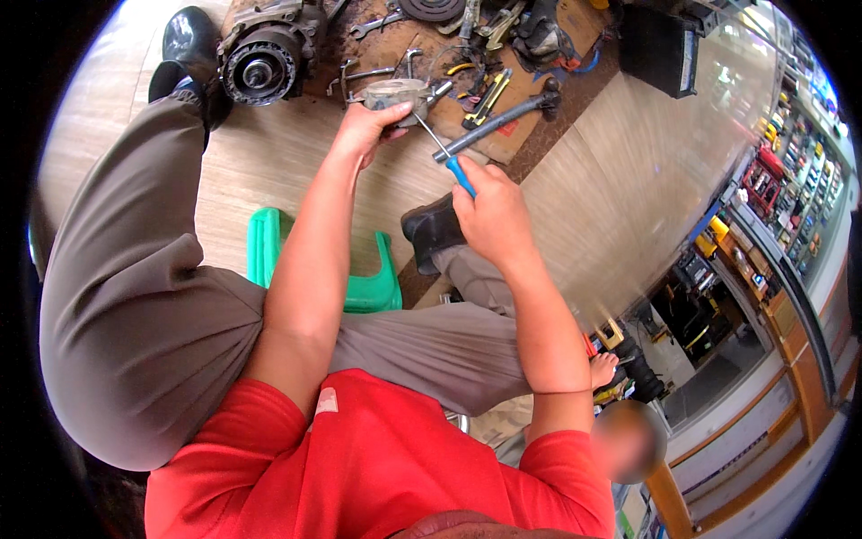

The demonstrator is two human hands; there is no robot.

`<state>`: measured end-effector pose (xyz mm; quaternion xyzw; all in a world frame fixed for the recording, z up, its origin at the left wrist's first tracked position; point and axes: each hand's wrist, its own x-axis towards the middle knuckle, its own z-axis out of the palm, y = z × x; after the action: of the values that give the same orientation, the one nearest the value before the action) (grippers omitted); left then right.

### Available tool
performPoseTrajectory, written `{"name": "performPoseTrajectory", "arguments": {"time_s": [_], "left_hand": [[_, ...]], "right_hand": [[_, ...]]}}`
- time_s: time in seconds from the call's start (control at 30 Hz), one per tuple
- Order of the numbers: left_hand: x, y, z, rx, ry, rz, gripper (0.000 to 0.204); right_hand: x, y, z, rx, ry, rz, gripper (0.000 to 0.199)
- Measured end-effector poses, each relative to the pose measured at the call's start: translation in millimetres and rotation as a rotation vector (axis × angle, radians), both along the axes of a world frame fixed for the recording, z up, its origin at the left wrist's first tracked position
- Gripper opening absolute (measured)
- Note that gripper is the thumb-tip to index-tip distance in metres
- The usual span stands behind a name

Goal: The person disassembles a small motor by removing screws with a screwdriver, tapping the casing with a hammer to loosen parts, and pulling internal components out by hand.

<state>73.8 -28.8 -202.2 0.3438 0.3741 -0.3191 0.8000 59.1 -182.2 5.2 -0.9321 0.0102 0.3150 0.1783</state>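
Observation:
My left hand (365, 131) is closed around a round, greyish metal part (392, 93), with the thumb lying on its near side. In my right hand (494, 214) is a screwdriver (461, 176) with a blue handle. Its thin shaft points up and left, and the tip meets or nearly meets the near right edge of the metal part; exact contact is too small to tell. Just beyond the screwdriver lies a hammer (494, 126) with a long grey handle and dark head. A yellow and black utility knife (488, 97) rests behind the hammer.
A greasy motor-like unit (259, 70) stands at the far left, beside my black boot (190, 40). Wrenches (375, 24) and loose parts lie on stained cardboard (513, 144). A green plastic stool (375, 289) is below my forearms. Another person's hand (603, 368) shows at right.

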Motion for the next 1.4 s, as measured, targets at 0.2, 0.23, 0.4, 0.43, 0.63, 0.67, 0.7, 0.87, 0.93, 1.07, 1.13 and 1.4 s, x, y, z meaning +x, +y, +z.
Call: {"name": "performPoseTrajectory", "arguments": {"time_s": [0.2, 0.23, 0.4, 0.43, 0.63, 0.67, 0.7, 0.87, 0.93, 1.07, 1.13, 1.4], "left_hand": [[-8.8, -11.0, -6.7, 0.265, -0.276, -0.051, 0.058], [-9.8, -13.5, -8.1, 0.327, -0.278, -0.065, 0.058], [-1.6, -14.2, 11.4, 0.503, -0.257, -0.168, 0.058], [2.9, -14.6, 19.8, 0.513, -0.244, -0.198, 0.057], [-1.6, -19.0, 4.0, 0.576, -0.333, -0.264, 0.061], [-6.0, -21.5, -8.8, 0.598, -0.350, -0.267, 0.061], [-8.8, -23.0, -18.9, 0.619, -0.367, -0.270, 0.061], [-12.1, -29.3, -32.1, 0.612, -0.366, -0.233, 0.065], [-11.2, -31.0, -29.2, 0.683, -0.381, -0.255, 0.066], [-13.0, -31.5, -26.6, 0.725, -0.389, -0.259, 0.067], [-13.6, -31.6, -26.7, 0.755, -0.399, -0.274, 0.068], [-18.2, -37.7, -40.2, 0.775, -0.364, -0.359, 0.091]], "right_hand": [[12.1, -3.6, 11.3, -0.094, 0.041, 0.057, 0.036], [14.9, -1.3, 15.1, -0.127, 0.033, 0.064, 0.036], [13.2, 2.3, 16.5, -0.070, -0.004, 0.061, 0.036], [11.6, 1.8, 14.9, -0.075, -0.010, 0.055, 0.036], [9.9, 5.0, 10.5, -0.071, -0.041, 0.077, 0.035], [8.7, 5.7, 8.6, -0.068, -0.041, 0.082, 0.035], [7.1, 6.4, 6.8, -0.066, -0.041, 0.087, 0.035], [5.5, 6.3, 5.1, -0.075, -0.043, 0.096, 0.035], [4.9, 5.6, 4.9, -0.078, -0.055, 0.095, 0.035], [4.9, 4.6, 3.2, -0.086, -0.068, 0.106, 0.035], [4.6, 4.5, 2.4, -0.086, -0.070, 0.107, 0.034], [4.8, 0.0, 2.8, -0.078, -0.062, 0.113, 0.034]]}}
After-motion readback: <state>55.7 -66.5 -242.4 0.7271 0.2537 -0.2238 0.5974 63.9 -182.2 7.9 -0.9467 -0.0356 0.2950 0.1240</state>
